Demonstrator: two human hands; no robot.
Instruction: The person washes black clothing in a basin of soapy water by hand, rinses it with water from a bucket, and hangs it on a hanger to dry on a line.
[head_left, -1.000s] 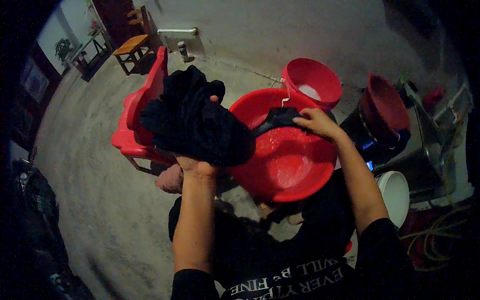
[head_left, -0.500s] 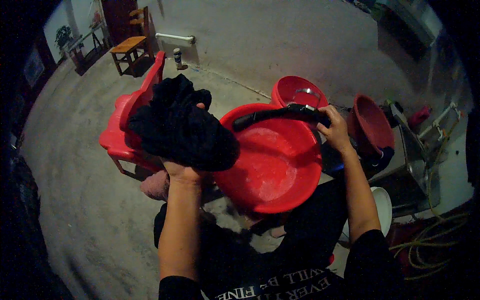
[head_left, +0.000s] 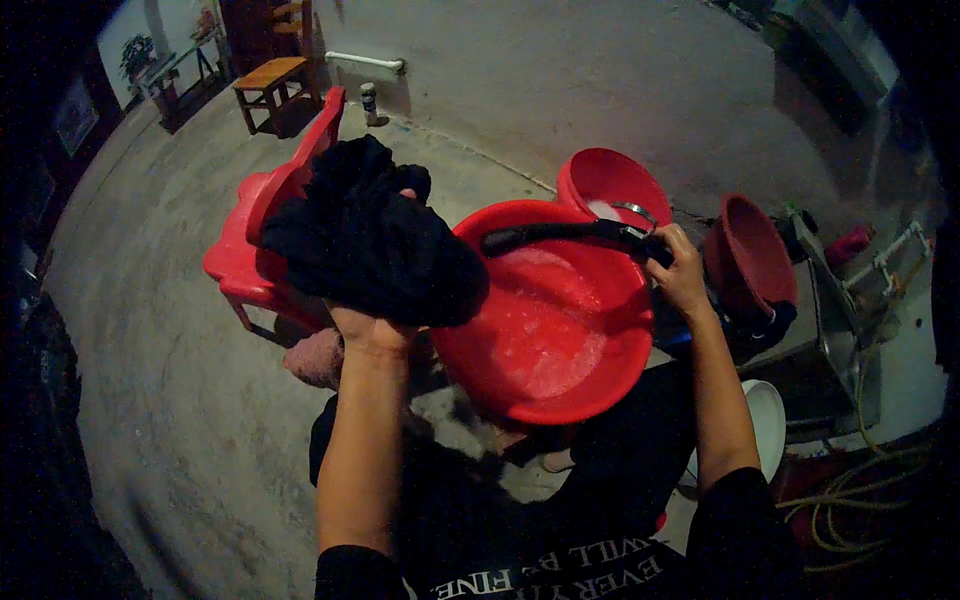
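Observation:
A bunched black cloth rests in my left hand, which grips it from below, a fingertip showing at its upper right. It is held up left of a large red basin with soapy-looking liquid inside. My right hand is closed on one end of a black belt with a small pale buckle part near the fingers. The belt stretches leftward over the far side of the basin, its other end close to the cloth.
Behind the cloth stands a red plastic chair, with a pinkish cloth below. A smaller red basin and a dull red tub stand beyond. A white bucket and a coiled hose lie at right.
My view has shifted slightly, moving the scene a little right and up. My right hand and the belt are slightly lower over the basin. Both hands keep their hold.

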